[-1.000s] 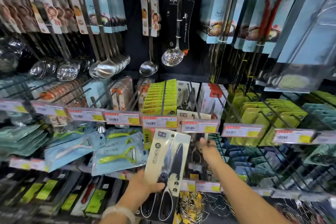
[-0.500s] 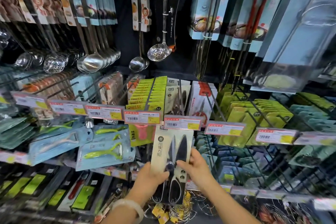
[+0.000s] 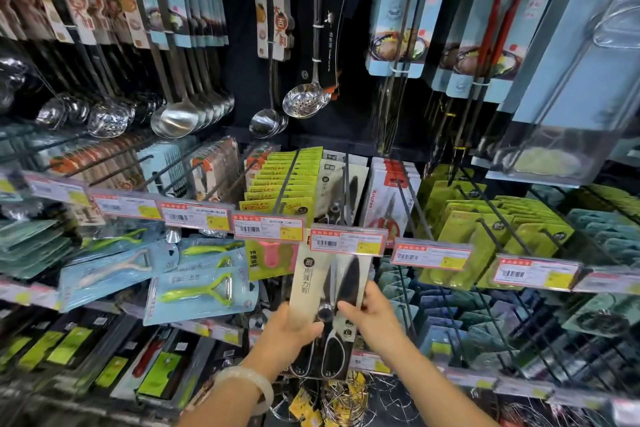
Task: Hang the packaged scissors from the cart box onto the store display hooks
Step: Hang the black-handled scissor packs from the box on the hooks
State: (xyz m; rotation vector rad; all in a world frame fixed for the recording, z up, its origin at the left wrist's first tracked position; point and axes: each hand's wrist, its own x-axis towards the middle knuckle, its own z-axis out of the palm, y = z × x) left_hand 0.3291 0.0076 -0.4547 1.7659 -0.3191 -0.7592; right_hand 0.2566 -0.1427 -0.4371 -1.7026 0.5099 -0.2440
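Observation:
A cream card with black kitchen scissors, the packaged scissors [image 3: 313, 284], is held upright in front of the display. My left hand [image 3: 289, 333] grips its lower left edge, thumb on the front near the pivot. My right hand [image 3: 372, 317] holds its right edge, fingers across the front. The card's top sits just under the price tag [image 3: 347, 241] at the tip of a display hook [image 3: 346, 184]. More of the same scissor packs [image 3: 334, 191] hang further back on that hook. Whether the card's hole is on the hook is hidden by the tag.
Green packs [image 3: 287, 184] hang on the hook to the left, red-and-white scissor packs [image 3: 389, 198] to the right. Ladles [image 3: 180, 118] and tongs [image 3: 509, 7] hang above. Peelers [image 3: 202, 288] in blue packs hang lower left. Wire racks [image 3: 339, 399] lie below my hands.
My right hand left the hook area and took the pack's right edge. Both hands raised the pack until its top reached the price tag.

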